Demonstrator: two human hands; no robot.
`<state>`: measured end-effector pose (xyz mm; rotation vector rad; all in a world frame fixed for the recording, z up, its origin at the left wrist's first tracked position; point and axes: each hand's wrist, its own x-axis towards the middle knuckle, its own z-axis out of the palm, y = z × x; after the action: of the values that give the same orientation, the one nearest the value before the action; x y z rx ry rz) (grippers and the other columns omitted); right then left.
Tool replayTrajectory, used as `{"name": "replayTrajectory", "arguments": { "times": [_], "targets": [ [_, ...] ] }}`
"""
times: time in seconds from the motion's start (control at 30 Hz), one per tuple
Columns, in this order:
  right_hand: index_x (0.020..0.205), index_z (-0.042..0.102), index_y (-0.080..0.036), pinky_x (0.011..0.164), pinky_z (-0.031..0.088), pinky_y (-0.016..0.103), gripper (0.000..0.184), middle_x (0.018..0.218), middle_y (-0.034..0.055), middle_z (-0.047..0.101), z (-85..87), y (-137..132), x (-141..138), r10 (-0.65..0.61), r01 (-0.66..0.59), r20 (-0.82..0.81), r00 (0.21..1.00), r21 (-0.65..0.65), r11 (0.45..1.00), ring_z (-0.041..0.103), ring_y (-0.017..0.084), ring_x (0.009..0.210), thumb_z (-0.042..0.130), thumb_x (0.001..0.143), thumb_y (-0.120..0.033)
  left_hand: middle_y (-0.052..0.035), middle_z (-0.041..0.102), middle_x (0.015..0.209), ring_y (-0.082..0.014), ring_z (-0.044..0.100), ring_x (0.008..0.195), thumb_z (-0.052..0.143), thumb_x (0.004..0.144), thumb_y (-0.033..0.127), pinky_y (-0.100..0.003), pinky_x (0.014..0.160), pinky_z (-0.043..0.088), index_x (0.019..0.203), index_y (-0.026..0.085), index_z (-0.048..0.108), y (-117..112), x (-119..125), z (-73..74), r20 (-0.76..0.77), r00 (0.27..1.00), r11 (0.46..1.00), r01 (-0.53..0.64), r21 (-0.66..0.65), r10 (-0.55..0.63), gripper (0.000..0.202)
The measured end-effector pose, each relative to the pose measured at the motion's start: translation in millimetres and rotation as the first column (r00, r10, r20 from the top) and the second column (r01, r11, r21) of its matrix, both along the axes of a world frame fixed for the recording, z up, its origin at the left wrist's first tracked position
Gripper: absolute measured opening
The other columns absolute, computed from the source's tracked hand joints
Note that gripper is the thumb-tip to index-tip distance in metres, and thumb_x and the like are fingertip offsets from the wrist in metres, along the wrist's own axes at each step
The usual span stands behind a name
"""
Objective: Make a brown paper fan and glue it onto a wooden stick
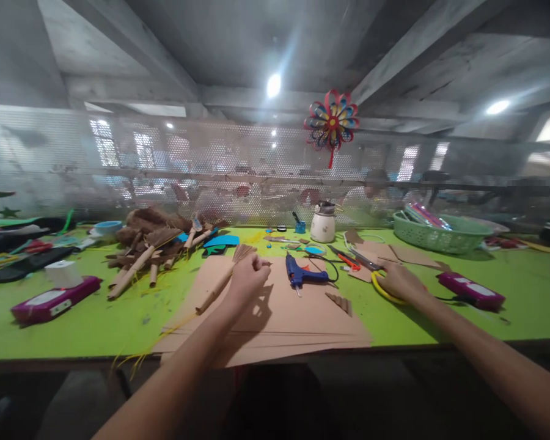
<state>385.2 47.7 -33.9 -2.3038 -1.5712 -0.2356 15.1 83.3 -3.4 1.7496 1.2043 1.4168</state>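
Gripping yellow-handled scissors (370, 264) by the loops, right hand (401, 282), three o'clock of the glue gun (297, 272). Scissors likely stiff, fairly heavy; loops best hold. Left hand (246, 280) curled, contents unclear; paper roll (216, 286) at eight o'clock from it looks light, crushable: pinch gently.

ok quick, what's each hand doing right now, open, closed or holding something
Left hand: fingers curled by the brown roll; can't tell if it's holding anything.
Right hand: closed on the yellow-handled scissors.
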Motion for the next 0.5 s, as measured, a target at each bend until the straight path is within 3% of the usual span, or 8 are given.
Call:
{"name": "replayTrajectory", "arguments": {
  "times": [0.1, 0.2, 0.27, 0.33, 0.37, 0.43, 0.5],
  "targets": [
    [0.115, 0.061, -0.014, 0.068, 0.042, 0.037, 0.044, 0.103, 0.0217, 0.065, 1.6, -7.1, -0.9, 0.015, -0.013, 0.103, 0.995, -0.021, 1.0, 0.06, 0.035, 0.092, 0.054, 0.076, -0.034, -0.0015, 0.056, 0.062, -0.0229, 0.06, 0.089, 0.05, 0.06, 0.015, -0.026, 0.062, 0.042, 0.053, 0.02, 0.036, 0.0, -2.4, -4.5, -0.026, 0.999, 0.998, 0.041, 0.048, -0.04, 0.016],
    [0.103, 0.067, -0.009, 0.074, 0.042, 0.041, 0.04, 0.1, 0.0235, 0.065, 21.5, -18.6, -28.5, 0.047, -0.061, 0.084, 0.995, 0.174, 0.983, 0.057, 0.035, 0.096, 0.054, 0.077, -0.036, -0.0029, 0.058, 0.066, -0.0242, 0.061, 0.093, 0.048, 0.062, 0.012, -0.029, 0.067, 0.044, 0.055, 0.021, 0.033, -3.6, 1.8, -4.4, -0.027, 0.998, 0.992, 0.066, 0.108, -0.064, 0.018],
    [0.088, 0.07, -0.013, 0.073, 0.044, 0.035, 0.035, 0.09, 0.015, 0.068, 36.8, -26.7, -65.4, 0.324, -0.27, -0.148, 0.935, 0.297, 0.916, 0.061, 0.025, 0.082, 0.051, 0.08, -0.041, -0.0049, 0.061, 0.074, -0.0238, 0.061, 0.094, 0.047, 0.064, 0.01, -0.032, 0.072, 0.045, 0.057, 0.022, 0.033, -9.5, 6.8, -0.9, -0.073, 0.994, 0.972, 0.094, 0.217, -0.08, 0.02],
    [0.075, 0.07, -0.015, 0.061, 0.044, 0.031, 0.041, 0.072, 0.0093, 0.067, 47.6, -32.7, -110.7, 0.561, -0.445, -0.434, 0.705, 0.346, 0.826, 0.059, 0.02, 0.067, 0.05, 0.08, -0.05, -0.0083, 0.063, 0.088, -0.0239, 0.057, 0.103, 0.048, 0.067, 0.008, -0.035, 0.081, 0.044, 0.06, 0.021, 0.036, -17.4, 11.8, 3.6, -0.19, 0.98, 0.912, 0.131, 0.388, -0.06, 0.019],
    [0.075, 0.069, -0.014, 0.056, 0.044, 0.029, 0.044, 0.069, 0.0083, 0.066, 50.7, -34.2, -133.3, 0.614, -0.503, -0.58, 0.536, 0.365, 0.783, 0.058, 0.019, 0.065, 0.049, 0.081, -0.053, -0.0103, 0.062, 0.098, -0.0242, 0.053, 0.109, 0.048, 0.068, 0.007, -0.037, 0.085, 0.043, 0.062, 0.021, 0.038, -21.3, 14.0, 5.5, -0.258, 0.966, 0.868, 0.155, 0.472, -0.032, 0.018],
    [0.075, 0.068, -0.013, 0.053, 0.043, 0.027, 0.047, 0.071, 0.0075, 0.065, 52.7, -33.1, -172.4, 0.622, -0.554, -0.753, 0.215, 0.431, 0.712, 0.057, 0.016, 0.063, 0.051, 0.079, -0.056, -0.014, 0.055, 0.116, -0.0246, 0.048, 0.115, 0.047, 0.072, 0.007, -0.039, 0.089, 0.042, 0.068, 0.02, 0.044, -27.0, 17.2, 7.9, -0.368, 0.928, 0.777, 0.191, 0.6, 0.055, 0.014],
    [0.073, 0.067, -0.012, 0.054, 0.042, 0.025, 0.043, 0.068, 0.0051, 0.063, 50.6, -27.4, -198.8, 0.592, -0.552, -0.806, -0.015, 0.5, 0.667, 0.055, 0.013, 0.061, 0.058, 0.075, -0.053, -0.0174, 0.05, 0.122, -0.0255, 0.047, 0.115, 0.047, 0.076, 0.008, -0.04, 0.089, 0.042, 0.076, 0.018, 0.048, -29.0, 19.1, 8.1, -0.424, 0.892, 0.701, 0.204, 0.683, 0.154, 0.01]
  ]
}}
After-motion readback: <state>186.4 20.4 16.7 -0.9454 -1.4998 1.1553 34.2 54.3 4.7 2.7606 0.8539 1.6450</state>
